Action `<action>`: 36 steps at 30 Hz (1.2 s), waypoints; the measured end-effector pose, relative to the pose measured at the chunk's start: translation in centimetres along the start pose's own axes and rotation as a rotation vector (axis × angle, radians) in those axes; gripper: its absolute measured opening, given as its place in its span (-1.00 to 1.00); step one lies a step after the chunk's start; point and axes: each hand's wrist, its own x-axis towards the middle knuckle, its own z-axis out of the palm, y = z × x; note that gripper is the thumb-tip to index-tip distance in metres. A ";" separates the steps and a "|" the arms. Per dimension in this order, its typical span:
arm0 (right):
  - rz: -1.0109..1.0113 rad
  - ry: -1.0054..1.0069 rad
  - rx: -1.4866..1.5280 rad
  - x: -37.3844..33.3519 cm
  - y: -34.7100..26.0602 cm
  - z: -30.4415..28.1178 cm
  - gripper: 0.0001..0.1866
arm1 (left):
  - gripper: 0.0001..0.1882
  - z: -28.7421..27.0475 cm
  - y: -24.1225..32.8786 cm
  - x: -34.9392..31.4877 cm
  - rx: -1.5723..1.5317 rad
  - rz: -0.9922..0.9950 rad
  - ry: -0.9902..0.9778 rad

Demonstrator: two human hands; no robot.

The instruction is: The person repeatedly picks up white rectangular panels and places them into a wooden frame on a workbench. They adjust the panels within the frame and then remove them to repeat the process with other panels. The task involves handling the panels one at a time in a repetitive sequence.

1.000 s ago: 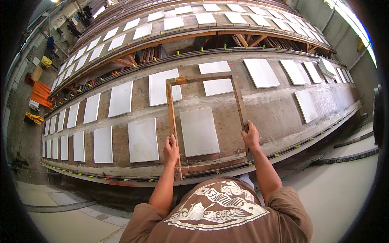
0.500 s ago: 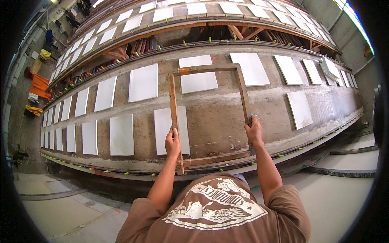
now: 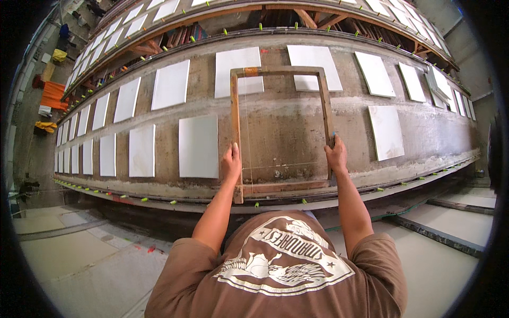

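Observation:
A rectangular wooden frame (image 3: 235, 114) is held out in front of me, roughly level over the long table. Thin strands run lengthwise near its left bar, and the table shows through its middle. My left hand (image 3: 231, 163) is closed around the left bar near its lower end. On the other side, my right hand (image 3: 337, 153) grips the right bar, where a small blue spot shows by the fingers. Beyond the top bar lie two white rectangular sheets (image 3: 315, 55), partly overlapped by the frame. Another white sheet (image 3: 198, 147) lies just left of my left hand.
The long brown-grey table (image 3: 350, 175) carries rows of white sheets and has yellow-green pegs (image 3: 144, 200) along its edge. A second table with more sheets stands beyond it, with a rack (image 3: 183, 37) underneath. Orange cloth (image 3: 54, 94) hangs far left. Pale surfaces (image 3: 440, 244) lie behind me.
The frame, still in both hands, has shifted right along the table. Its left bar has moved off a near-row white sheet and now lies over bare table surface.

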 end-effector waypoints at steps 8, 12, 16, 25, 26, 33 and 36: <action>0.011 -0.046 -0.038 0.2 1.7 0.2 -0.31 | -0.34 3.1 -2.9 -1.4 0.098 0.048 0.111; 0.025 -0.055 -0.024 0.1 2.1 0.1 -0.30 | -0.36 3.6 -3.1 -1.8 0.079 0.082 0.126; 0.082 -0.086 -0.056 0.1 1.8 -0.3 -0.30 | -0.35 3.8 -2.9 -1.6 0.030 0.062 0.109; 0.082 -0.029 -0.080 -1.0 2.9 -0.5 -0.27 | -0.34 3.8 -1.3 -2.9 0.019 0.008 0.043; 0.076 -0.031 -0.088 -1.1 3.2 -0.6 -0.28 | -0.34 3.7 -1.2 -3.0 0.023 -0.001 0.033; 0.071 -0.051 -0.093 -0.8 3.1 -1.0 -0.30 | -0.39 4.8 -2.2 -3.1 0.052 0.078 0.128; 0.031 -0.044 -0.093 -0.5 4.2 -0.8 -0.29 | -0.39 5.6 -2.5 -3.3 0.044 0.125 0.171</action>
